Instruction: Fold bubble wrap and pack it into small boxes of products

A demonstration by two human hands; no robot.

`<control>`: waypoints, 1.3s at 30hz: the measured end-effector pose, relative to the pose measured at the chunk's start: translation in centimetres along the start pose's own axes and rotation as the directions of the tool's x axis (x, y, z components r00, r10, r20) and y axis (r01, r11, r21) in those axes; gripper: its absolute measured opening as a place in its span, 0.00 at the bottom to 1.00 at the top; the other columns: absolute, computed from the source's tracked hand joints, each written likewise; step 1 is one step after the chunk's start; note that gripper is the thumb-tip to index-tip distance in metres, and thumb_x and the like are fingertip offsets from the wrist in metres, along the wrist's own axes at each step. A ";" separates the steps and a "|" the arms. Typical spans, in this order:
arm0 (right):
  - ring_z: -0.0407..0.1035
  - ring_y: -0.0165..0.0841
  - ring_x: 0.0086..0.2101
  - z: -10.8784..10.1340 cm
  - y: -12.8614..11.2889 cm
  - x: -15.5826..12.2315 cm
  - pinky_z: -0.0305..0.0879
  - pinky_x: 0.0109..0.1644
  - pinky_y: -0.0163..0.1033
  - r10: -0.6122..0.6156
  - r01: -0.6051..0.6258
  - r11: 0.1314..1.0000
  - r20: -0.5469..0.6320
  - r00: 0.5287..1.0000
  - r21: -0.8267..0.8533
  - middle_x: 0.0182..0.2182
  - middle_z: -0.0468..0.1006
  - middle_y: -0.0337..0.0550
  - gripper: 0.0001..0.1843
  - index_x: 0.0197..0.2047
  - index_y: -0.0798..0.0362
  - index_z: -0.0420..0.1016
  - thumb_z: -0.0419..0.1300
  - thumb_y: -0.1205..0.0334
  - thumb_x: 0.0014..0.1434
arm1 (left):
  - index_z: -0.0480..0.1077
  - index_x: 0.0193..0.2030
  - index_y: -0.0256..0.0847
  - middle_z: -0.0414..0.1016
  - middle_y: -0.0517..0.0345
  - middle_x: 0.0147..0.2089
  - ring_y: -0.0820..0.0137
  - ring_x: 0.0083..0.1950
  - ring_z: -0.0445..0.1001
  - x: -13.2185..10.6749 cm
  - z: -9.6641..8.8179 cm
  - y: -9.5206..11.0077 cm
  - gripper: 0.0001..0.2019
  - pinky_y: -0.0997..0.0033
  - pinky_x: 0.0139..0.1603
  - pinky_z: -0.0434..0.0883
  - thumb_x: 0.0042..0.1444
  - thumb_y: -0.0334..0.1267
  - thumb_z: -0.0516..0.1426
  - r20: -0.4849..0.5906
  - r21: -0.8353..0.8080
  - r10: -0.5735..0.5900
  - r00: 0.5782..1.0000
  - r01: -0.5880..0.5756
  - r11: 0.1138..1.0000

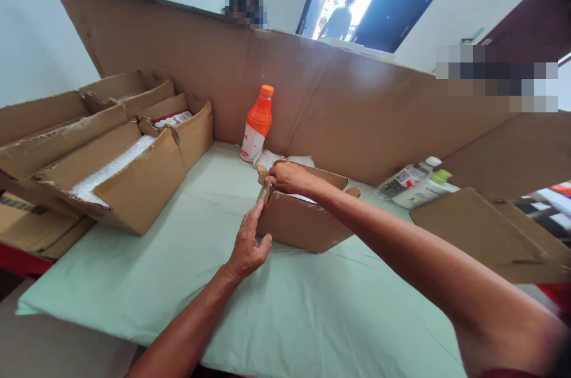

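Nearest are the two forearms, and between them lies the surface (178, 283), which is covered with a pale green cloth. The left hand (250, 244) is at the near left corner of an open cardboard box (303, 220); its fingers are stretched up along the corner, and the thumb stands apart from them. The right hand (288, 176) is over the left end of the same box, with fingers bent down at the rim — I cannot tell if they pinch the cardboard or only press it, because the fingertips are partly hidden. The two hands are near each other but apart. The box stands in the middle of the surface, and something white shows inside, under the right wrist.

To the left there are several open cardboard boxes (163, 188) close together; one of the nearer ones holds bubble wrap (113, 170). To the right is a larger piece of cardboard (468, 229), and just beyond it a clear bottle (395, 183) and a white bottle with green cap (423, 192) are leaning.

Behind the box is white crumpled material (267, 158), and near it an orange bottle (257, 125) stands upright. Farther, a tall cardboard panel (178, 45) crosses the view — beyond it, a person (339, 22) is at a bright doorway.
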State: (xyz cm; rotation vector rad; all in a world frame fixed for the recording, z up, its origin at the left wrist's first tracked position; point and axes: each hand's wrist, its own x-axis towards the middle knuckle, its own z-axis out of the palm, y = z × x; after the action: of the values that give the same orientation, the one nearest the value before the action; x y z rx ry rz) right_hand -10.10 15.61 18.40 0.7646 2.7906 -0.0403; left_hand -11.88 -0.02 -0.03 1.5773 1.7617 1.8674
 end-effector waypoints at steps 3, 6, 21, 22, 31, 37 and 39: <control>0.76 0.43 0.46 0.4 0.6 -0.6 0.65 0.44 0.38 -0.037 0.041 0.998 -0.065 0.997 0.051 0.47 0.82 0.56 0.15 0.43 0.57 0.82 0.55 0.59 0.66 | 0.49 0.75 0.47 0.61 0.46 0.73 0.56 0.70 0.64 -0.2 0.0 0.0 0.40 0.50 0.69 0.64 0.56 0.28 0.56 0.000 0.000 -0.012 1.000 0.012 1.000; 0.76 0.37 0.46 0.2 1.6 -2.1 0.65 0.46 0.35 -0.084 0.098 0.990 -0.141 0.986 0.099 0.48 0.82 0.47 0.14 0.48 0.52 0.80 0.56 0.58 0.66 | 0.51 0.74 0.48 0.61 0.48 0.73 0.56 0.70 0.64 -0.4 0.0 -0.1 0.38 0.49 0.69 0.64 0.57 0.29 0.55 0.002 0.004 -0.049 0.999 0.049 0.999; 0.70 0.46 0.56 19.5 8.0 -20.4 0.70 0.53 0.50 0.830 0.127 0.375 -0.394 0.395 0.918 0.63 0.71 0.54 0.32 0.62 0.49 0.70 0.64 0.46 0.58 | 0.50 0.74 0.49 0.54 0.46 0.76 0.53 0.73 0.60 1.1 -1.4 3.1 0.37 0.49 0.66 0.67 0.60 0.40 0.59 -0.025 -0.200 -0.381 0.924 0.368 0.908; 0.70 0.47 0.56 20.6 7.7 -19.5 0.70 0.53 0.50 0.820 0.109 0.325 -0.337 0.462 0.939 0.62 0.72 0.55 0.36 0.64 0.50 0.67 0.65 0.45 0.56 | 0.50 0.74 0.48 0.54 0.46 0.76 0.53 0.73 0.60 1.6 -1.3 3.2 0.38 0.50 0.66 0.67 0.59 0.40 0.60 -0.007 -0.201 -0.380 0.925 0.371 0.907; 0.75 0.41 0.39 20.3 8.5 -16.8 0.73 0.44 0.45 0.757 0.089 0.243 -0.246 0.605 0.966 0.47 0.80 0.51 0.31 0.53 0.52 0.72 0.64 0.41 0.53 | 0.59 0.69 0.39 0.71 0.45 0.65 0.53 0.65 0.71 4.5 3.5 3.8 0.38 0.50 0.66 0.69 0.49 0.34 0.60 0.092 -0.190 -0.380 0.920 0.391 0.900; 0.75 0.42 0.40 21.6 8.3 -17.5 0.73 0.43 0.45 0.724 0.011 0.359 -0.285 0.628 0.933 0.45 0.81 0.49 0.29 0.53 0.51 0.73 0.63 0.41 0.54 | 0.55 0.73 0.44 0.65 0.46 0.70 0.53 0.70 0.65 -0.7 2.2 4.4 0.39 0.49 0.68 0.67 0.52 0.32 0.58 0.014 -0.143 -0.392 0.920 0.390 0.910; 0.75 0.42 0.40 21.0 6.9 -14.4 0.73 0.43 0.45 0.624 0.059 0.414 -0.331 0.708 0.908 0.45 0.81 0.50 0.30 0.54 0.52 0.72 0.61 0.40 0.56 | 0.53 0.73 0.42 0.65 0.44 0.70 0.53 0.69 0.66 -2.1 -0.2 3.7 0.38 0.49 0.68 0.67 0.54 0.33 0.58 -0.099 -0.118 -0.431 0.897 0.420 0.900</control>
State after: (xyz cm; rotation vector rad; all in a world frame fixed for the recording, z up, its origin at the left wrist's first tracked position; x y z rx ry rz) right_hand 10.19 12.50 1.80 1.8443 3.0014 -1.6048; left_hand -9.18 -2.73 1.72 0.9563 1.8491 1.8217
